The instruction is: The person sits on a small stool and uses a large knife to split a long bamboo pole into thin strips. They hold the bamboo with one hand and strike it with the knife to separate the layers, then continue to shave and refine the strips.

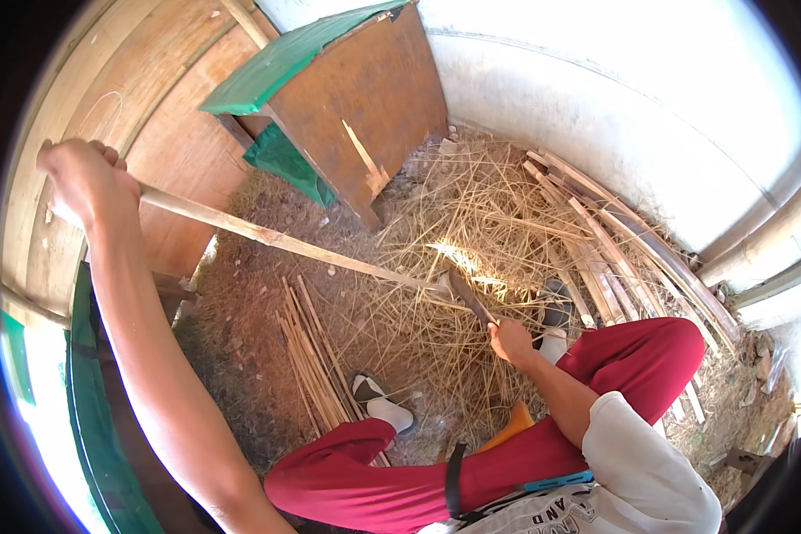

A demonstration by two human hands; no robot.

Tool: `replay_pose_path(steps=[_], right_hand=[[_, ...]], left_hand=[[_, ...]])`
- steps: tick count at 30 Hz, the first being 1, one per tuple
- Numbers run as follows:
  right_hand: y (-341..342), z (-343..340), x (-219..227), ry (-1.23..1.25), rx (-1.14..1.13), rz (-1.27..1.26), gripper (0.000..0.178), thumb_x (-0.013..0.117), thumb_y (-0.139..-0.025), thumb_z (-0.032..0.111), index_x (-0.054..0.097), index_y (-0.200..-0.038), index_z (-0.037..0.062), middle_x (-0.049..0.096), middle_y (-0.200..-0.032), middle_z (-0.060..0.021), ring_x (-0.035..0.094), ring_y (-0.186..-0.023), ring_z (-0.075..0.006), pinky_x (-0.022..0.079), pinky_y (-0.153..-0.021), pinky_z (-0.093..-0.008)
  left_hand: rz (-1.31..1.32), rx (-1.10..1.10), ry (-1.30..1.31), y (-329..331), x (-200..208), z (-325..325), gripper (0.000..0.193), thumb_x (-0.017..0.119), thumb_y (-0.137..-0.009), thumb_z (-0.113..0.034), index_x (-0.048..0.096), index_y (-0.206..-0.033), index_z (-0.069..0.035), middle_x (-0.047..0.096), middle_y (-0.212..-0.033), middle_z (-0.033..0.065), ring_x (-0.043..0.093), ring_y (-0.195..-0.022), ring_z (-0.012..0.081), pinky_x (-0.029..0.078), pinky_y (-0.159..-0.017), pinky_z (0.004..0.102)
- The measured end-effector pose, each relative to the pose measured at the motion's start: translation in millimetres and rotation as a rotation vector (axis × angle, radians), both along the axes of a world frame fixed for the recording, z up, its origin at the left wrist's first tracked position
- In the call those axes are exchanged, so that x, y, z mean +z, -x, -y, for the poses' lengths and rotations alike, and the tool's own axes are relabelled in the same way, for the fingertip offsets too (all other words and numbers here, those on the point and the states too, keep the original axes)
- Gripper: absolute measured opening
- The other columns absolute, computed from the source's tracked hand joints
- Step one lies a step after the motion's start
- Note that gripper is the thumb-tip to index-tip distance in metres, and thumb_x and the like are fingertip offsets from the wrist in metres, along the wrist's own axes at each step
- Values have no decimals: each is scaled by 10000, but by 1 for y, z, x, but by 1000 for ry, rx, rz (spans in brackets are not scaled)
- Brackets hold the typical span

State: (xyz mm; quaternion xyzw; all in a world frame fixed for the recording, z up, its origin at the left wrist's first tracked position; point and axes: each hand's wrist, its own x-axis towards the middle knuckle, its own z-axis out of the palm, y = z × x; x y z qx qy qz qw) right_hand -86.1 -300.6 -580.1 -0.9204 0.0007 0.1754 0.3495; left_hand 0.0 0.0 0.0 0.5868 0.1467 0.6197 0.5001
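Observation:
My left hand (84, 182) is raised at the upper left and grips the top end of a long bamboo strip (276, 238) that slants down to the right. My right hand (510, 339) is shut on the handle of a curved knife (468, 296), whose blade meets the lower end of the strip over a heap of thin shavings (454, 231). I sit with red-trousered knees (650, 356) spread and white-socked feet in sandals (378, 400) on the ground.
A bundle of split bamboo strips (311, 356) lies by my left foot. More slats (614, 240) lean along the white wall at right. A brown wooden box with green cover (347, 98) stands behind. Wooden panels (107, 98) rise at left.

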Motion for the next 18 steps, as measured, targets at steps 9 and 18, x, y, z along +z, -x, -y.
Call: replay_pose_path(steps=[9,18], right_hand=[[-19,-12,7,-165,-85,-27,358,546,-934,267,684,-835,-49,634,-709,-258,619,-658,-422,491,-671,-490],[-16,-10,27,-208,-130,-169,346,589,-911,307,704,-857,-15,655,-768,-259,648,-776,-437,503,-730,-493]], left_hand=[[-151,169,-95,-7,-1,-42,362,415,-988,-345,475,-983,12,532,-861,117,510,-706,173,449,-603,323],[-106,-289,-113,21,-9,-71,358,395,-1056,-292,417,-1262,0,524,-934,119,479,-689,182,444,-644,324]])
